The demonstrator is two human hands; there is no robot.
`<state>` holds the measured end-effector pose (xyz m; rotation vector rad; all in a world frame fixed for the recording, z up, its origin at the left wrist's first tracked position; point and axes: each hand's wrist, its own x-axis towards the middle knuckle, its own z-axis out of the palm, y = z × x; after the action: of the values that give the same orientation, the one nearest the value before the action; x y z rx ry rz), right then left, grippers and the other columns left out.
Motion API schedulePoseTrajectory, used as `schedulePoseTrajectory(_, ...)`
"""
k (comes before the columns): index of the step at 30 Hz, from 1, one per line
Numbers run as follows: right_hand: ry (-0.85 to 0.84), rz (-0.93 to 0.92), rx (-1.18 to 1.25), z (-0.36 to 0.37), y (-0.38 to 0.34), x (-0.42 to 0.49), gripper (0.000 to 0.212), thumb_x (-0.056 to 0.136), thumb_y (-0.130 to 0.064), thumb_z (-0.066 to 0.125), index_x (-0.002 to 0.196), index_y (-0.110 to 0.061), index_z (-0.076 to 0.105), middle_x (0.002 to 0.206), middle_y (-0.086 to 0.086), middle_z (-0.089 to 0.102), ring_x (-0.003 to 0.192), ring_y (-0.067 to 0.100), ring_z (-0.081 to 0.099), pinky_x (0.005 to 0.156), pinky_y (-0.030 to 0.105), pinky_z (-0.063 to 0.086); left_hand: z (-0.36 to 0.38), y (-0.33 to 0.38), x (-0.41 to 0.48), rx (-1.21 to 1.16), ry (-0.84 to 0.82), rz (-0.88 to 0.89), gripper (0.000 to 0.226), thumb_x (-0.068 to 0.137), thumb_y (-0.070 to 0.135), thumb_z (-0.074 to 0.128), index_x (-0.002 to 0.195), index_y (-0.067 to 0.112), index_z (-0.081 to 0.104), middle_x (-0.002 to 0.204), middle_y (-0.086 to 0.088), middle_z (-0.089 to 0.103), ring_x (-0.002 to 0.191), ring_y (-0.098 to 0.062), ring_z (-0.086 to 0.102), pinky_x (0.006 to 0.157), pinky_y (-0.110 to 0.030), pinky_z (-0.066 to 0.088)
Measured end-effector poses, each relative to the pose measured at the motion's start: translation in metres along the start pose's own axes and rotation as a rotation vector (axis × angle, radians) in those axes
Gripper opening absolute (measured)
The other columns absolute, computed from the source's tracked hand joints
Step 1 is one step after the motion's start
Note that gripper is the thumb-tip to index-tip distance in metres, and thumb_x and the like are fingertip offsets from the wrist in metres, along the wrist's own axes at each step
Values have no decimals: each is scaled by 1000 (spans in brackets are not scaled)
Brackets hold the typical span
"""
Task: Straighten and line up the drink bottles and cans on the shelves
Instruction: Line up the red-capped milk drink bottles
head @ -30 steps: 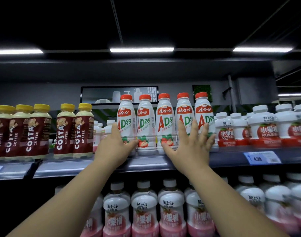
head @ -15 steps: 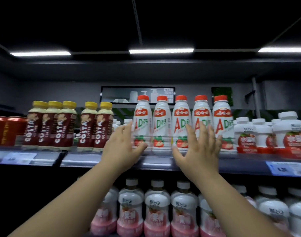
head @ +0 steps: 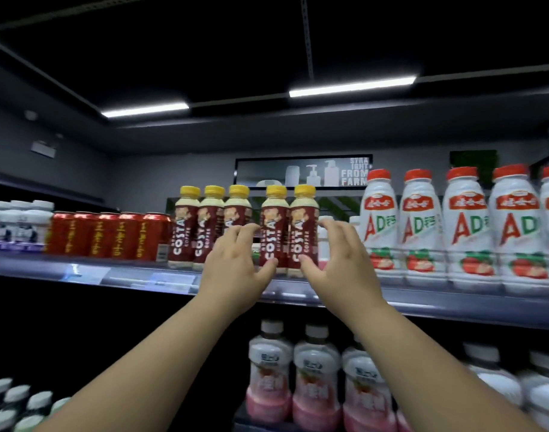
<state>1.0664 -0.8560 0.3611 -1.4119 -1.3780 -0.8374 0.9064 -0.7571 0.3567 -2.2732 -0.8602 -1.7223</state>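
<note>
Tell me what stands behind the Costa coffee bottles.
A white cap shows above the Costa coffee bottles, and a small white bottle peeks out at their right. The front row, the left hand and the right hand cover the rest.

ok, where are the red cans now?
Head view, upper shelf, left side: red cans stand between small white bottles and the Costa coffee bottles.

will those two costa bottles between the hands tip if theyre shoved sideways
Possibly: the Costa bottles are tall and narrow, so a high shove could tip them; pushing low seems safer. Capped and shelved, they're likely full, so fairly heavy and stiff. The smooth-looking label may be slippery.
</note>
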Motion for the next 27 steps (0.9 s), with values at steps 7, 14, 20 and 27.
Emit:
schedulePoseTrajectory(7,-89,226,-105,31,-13,19,78,84,-45,68,147,-28,24,141,1,42,122,26,50,95,40,45,1,-43,3,-89,-46,113,58,87,39,65,138,19,45,129,2,52,117,-16,50,98,-32,43)
schedulePoseTrajectory(14,-44,277,-142,37,-13,19,68,85,-43,67,138,-30,28,116,1,63,98,27,62,80,41,51,11,-40,5,-123,-59,224,58,89,40,61,141,21,43,136,5,50,123,-14,45,105,-29,37)
schedulePoseTrajectory(20,-52,262,-138,37,-11,20,71,86,-44,68,143,-28,29,120,2,62,101,26,61,82,40,50,16,-35,10,-107,-116,195,61,92,38,59,147,22,37,143,4,46,129,-15,43,104,-28,35)
schedulePoseTrajectory(27,-53,206,-140,43,-9,21,78,84,-52,69,145,-29,26,128,2,58,109,25,59,89,43,52,23,-31,8,-139,-172,168,54,93,35,58,142,23,43,145,3,40,125,-16,46,98,-29,42)
